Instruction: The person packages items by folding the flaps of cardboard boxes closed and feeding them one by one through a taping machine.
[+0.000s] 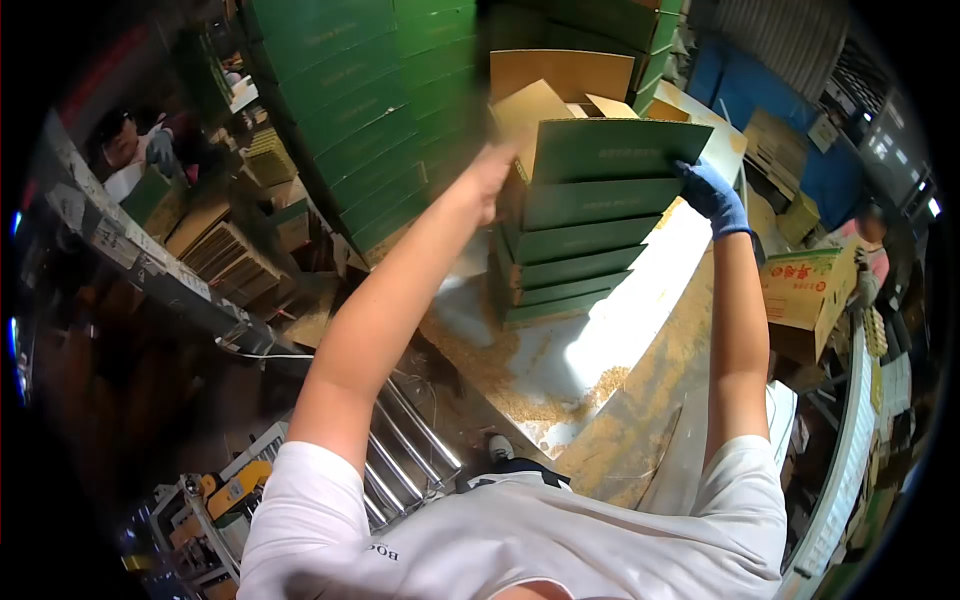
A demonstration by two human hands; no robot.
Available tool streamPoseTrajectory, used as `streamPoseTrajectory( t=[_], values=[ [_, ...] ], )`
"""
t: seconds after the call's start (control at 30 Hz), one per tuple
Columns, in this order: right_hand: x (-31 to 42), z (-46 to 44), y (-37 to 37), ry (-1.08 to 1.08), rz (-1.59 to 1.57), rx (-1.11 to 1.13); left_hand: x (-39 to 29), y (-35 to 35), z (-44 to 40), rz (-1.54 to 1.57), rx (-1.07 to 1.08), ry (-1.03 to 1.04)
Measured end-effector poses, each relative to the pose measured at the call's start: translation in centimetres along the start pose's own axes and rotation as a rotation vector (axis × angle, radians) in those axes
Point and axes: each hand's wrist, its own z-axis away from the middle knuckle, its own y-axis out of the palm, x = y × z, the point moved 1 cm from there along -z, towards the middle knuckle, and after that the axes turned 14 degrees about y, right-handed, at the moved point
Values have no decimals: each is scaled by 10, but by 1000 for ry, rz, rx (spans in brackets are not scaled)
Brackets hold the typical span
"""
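Probably light, stiff-walled: open-topped green cardboard box (625, 150) atop green carton stack (590, 205). Blue-gloved right hand (715, 195) pinches its edge; bare left hand (492, 178) alongside, grip blurred, can't tell. Side walls offer firmer hold than flaps.

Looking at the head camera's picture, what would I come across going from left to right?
A co-worker → tall green stacks → the person's left hand → an open green box → the gloved right hand → a printed carton → another co-worker.

Two hands (715, 198), one box stack (585, 205) between them
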Motion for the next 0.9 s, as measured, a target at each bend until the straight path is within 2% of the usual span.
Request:
streamPoseTrajectory(
  t=[0.03,0.07,0.13,0.17,0.23,0.27,0.33,0.47,0.6,0.73,0.83,0.9],
  values=[
    [20,9,20,-48,49,-54,4,9,-7,26,-1,92],
    [33,15,32,-43,24,-83,1,16,-6,182,50,155],
    [27,3,30,10,-31,-128,-6,21,7,249,103,224],
    [36,8,31,-86,84,-90,-8,23,10,281,136,265],
    [56,13,36,-141,232,-126,2,20,3,299,44,297],
    [51,4,26,-139,126,-86,10,18,0,311,-4,314],
    [83,20,44,-140,182,-25,7,12,13,260,-32,310],
    [109,27,67,-228,265,-95,11,-13,14,141,-28,289],
    [91,11,63,-222,231,-16,-8,-25,27,226,114,193],
    [55,10,46,-132,136,-206,19,-62,-16,165,168,216],
    [52,0,27,-88,162,-101,27,-76,-22,-191,-133,275],
    [48,4,17,-518,889,-142,8,-78,-9,-502,-82,338]
  ],
)
